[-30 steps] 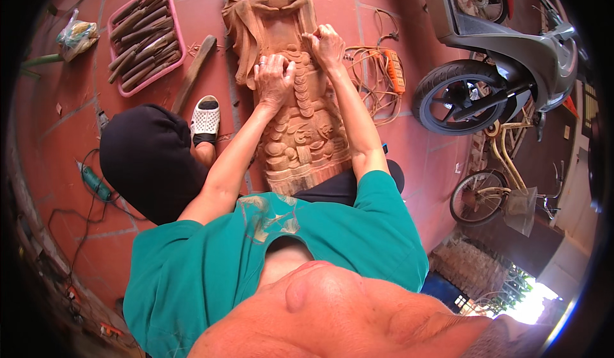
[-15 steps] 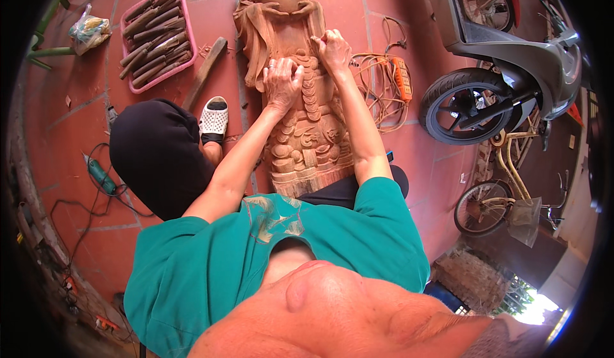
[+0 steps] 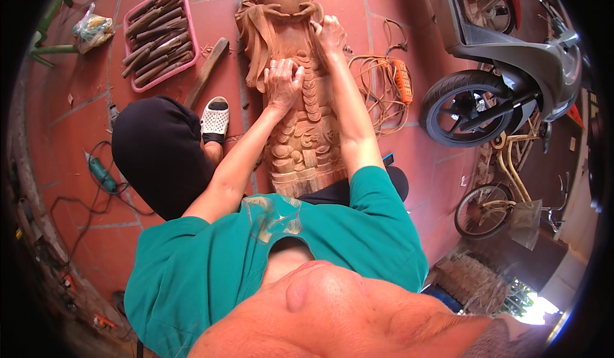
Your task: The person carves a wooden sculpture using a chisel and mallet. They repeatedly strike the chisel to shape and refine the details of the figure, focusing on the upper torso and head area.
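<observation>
Lying lengthwise under the left hand (image 3: 283, 84) and alongside the right hand (image 3: 330, 35), the carved wooden statue (image 3: 308, 137) runs from beyond both hands back to a flat-ended base (image 3: 300, 182) just in front of the lap. The left hand rests on the middle of it, fingers bent and close together; whether they pinch some small thing underneath I cannot tell. The right hand sits farther out, at the right edge, with fingers curled in toward the thumb, and whether anything thin is held there is likewise too small to tell. Going by its bulk, the statue is probably heavy and quite stiff, solid enough to stay put under a steady palm and unlikely to bend. Its bare wood looks dry and matt, so it should give skin fair friction rather than slide. The weak places are likely the thin sleeve folds (image 3: 251, 35) beyond and to the left of the left hand, and the small raised shapes between the hands, which might chip if pulled or pressed sideways. For shifting it, the better hold would be the thick base, nearer the body than either hand, with a second palm beneath the broad trunk below the left hand, keeping fingers off the carved edges
</observation>
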`<state>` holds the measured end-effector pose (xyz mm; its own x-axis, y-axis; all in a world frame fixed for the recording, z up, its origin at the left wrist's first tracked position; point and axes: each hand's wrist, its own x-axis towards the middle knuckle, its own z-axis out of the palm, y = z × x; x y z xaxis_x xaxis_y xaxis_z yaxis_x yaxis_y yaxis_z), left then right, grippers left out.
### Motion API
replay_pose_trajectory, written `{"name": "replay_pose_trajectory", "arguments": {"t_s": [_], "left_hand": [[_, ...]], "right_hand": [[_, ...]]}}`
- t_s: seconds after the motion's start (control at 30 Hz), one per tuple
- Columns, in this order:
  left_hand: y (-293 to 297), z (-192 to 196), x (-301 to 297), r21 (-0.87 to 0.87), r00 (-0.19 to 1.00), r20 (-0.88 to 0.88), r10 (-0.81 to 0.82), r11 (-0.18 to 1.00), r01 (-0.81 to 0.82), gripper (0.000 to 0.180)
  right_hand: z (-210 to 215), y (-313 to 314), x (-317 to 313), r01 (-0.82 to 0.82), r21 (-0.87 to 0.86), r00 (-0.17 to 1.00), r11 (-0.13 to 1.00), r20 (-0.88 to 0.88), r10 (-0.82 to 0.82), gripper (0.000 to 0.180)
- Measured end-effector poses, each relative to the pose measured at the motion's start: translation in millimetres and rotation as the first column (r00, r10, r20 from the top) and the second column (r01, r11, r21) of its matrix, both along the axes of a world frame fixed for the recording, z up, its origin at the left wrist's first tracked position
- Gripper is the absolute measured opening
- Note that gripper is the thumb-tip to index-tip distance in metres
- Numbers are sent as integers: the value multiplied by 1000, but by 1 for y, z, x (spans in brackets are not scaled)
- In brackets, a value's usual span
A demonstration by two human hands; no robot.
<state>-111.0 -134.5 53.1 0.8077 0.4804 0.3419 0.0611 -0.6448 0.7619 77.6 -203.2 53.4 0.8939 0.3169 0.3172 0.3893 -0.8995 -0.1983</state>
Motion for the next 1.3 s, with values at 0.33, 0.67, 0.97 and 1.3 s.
{"name": "replay_pose_trajectory", "arguments": {"t_s": [0.33, 0.67, 0.97, 1.3], "left_hand": [[3, -3, 0, -15, 1000, -21, 2, 1000, -2, 17], [-1, -1, -1, -38, 1000, -5, -7, 999, 7, 16], [0, -3, 0, -42, 1000, -8, 0, 999, 0, 17], [1, -6, 1, -26, 1000, -8, 6, 1000, -6, 17]], "right_hand": [[6, -8, -11, -87, -10, 996, 996, -19, 87, 23], [12, -19, -8, -116, -12, 990, 993, -76, 115, 30], [30, -68, -62, -211, 6, 948, 978, -244, 206, 28], [21, -75, -58, -302, 53, 945, 952, -112, 306, 24]]}}
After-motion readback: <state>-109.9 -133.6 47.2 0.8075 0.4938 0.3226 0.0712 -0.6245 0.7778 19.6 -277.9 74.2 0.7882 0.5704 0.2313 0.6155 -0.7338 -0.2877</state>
